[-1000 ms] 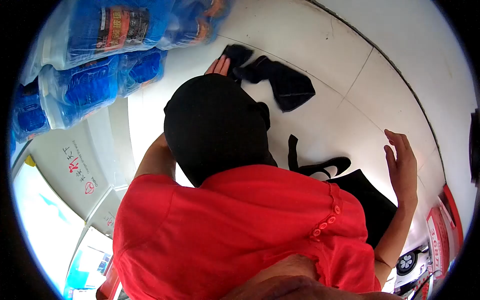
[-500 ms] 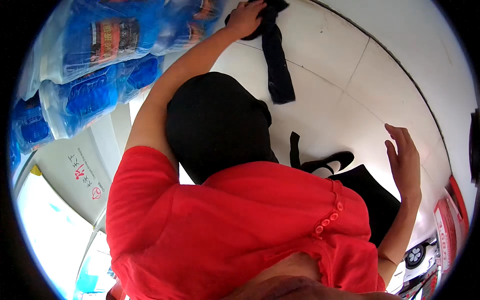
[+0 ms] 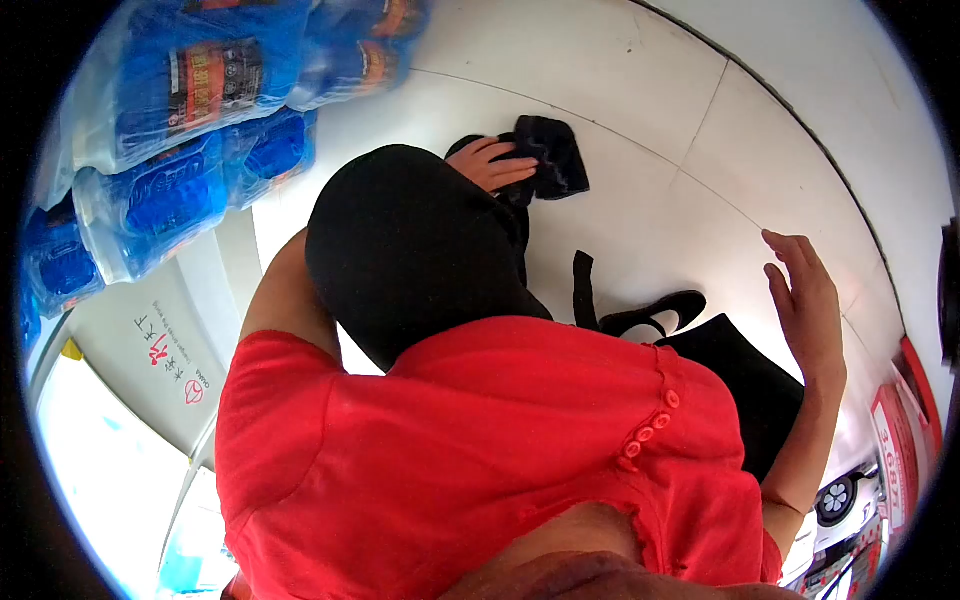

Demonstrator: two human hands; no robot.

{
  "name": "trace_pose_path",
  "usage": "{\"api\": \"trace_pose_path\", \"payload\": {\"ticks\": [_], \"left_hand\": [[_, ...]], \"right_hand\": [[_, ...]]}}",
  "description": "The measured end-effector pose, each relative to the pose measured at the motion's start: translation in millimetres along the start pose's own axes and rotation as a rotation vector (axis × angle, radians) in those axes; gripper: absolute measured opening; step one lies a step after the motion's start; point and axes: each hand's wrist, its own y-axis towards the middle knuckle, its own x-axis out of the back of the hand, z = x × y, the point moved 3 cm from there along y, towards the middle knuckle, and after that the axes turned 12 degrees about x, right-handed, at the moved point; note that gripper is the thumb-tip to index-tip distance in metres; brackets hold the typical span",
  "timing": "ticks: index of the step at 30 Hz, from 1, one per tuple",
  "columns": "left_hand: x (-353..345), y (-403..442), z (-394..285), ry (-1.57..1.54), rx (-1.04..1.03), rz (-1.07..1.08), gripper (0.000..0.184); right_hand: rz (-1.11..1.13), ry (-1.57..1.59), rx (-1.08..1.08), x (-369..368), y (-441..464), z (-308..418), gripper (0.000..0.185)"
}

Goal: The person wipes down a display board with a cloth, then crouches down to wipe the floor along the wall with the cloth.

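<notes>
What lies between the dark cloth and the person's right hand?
In the head view, only bare tiled floor lies between the dark cloth and the right hand.

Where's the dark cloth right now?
In the head view, the cloth lies upper centre on the floor, under the left hand, beside the left knee.

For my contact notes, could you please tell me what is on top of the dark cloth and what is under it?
The left hand lies on the dark cloth. Pale floor tiles show beside it; whatever is directly beneath is covered.
</notes>
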Motion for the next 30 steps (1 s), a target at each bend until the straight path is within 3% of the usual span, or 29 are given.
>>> {"api": "trace_pose_path", "payload": {"ticks": [2, 4, 6, 8, 9, 11, 12, 14, 17, 19, 23, 30], "left_hand": [[12.2, 35.8, 6.7, 0.068, -0.034, 0.096, 0.055], [27.2, 82.6, 23.3, 0.034, 0.005, 0.005, 0.054], [38.5, 127.6, 50.4, -0.028, 0.069, -0.243, 0.039], [65.4, 155.2, 76.3, -0.155, 0.270, -0.343, 0.035], [68.7, 155.1, 90.8, -0.140, 0.399, -0.343, 0.050], [101.8, 151.0, 101.5, -0.177, 0.438, -0.357, 0.054], [115.8, 148.5, 96.5, -0.178, 0.434, -0.359, 0.054], [148.1, 123.0, 69.5, -0.216, 0.377, -0.710, 0.058], [143.5, 80.6, 43.0, -0.269, 0.246, -0.716, 0.072], [124.3, 47.6, 37.1, -0.287, 0.223, -0.444, 0.087], [86.7, -15.2, 33.1, -0.272, 0.411, -0.243, 0.089], [15.9, -28.6, 69.9, 0.147, 0.632, 0.003, 0.077]], "right_hand": [[0.014, 0.005, -0.012, -1.6, -0.4, 0.6, 0.029], [0.011, -0.032, -0.029, -1.1, -3.0, -1.2, 0.029], [-0.003, -0.056, -0.016, 0.1, -4.7, -2.1, 0.029], [-0.016, -0.080, -0.004, -1.4, -8.1, 0.8, 0.029], [-0.013, -0.067, -0.016, -1.7, -10.1, 2.8, 0.030], [-0.018, -0.064, -0.027, -1.0, -11.7, 1.7, 0.031], [-0.006, -0.053, -0.050, -3.1, -13.9, -0.9, 0.031], [0.011, -0.080, -0.066, -7.0, -19.3, -6.1, 0.031], [0.019, -0.063, -0.066, -4.1, -20.9, -8.5, 0.031], [0.020, -0.071, -0.062, -1.8, -17.3, -2.6, 0.031], [-0.001, -0.041, -0.036, 0.4, -14.0, 0.6, 0.031], [0.053, -0.078, -0.041, -2.6, -14.4, -5.8, 0.033]]}}
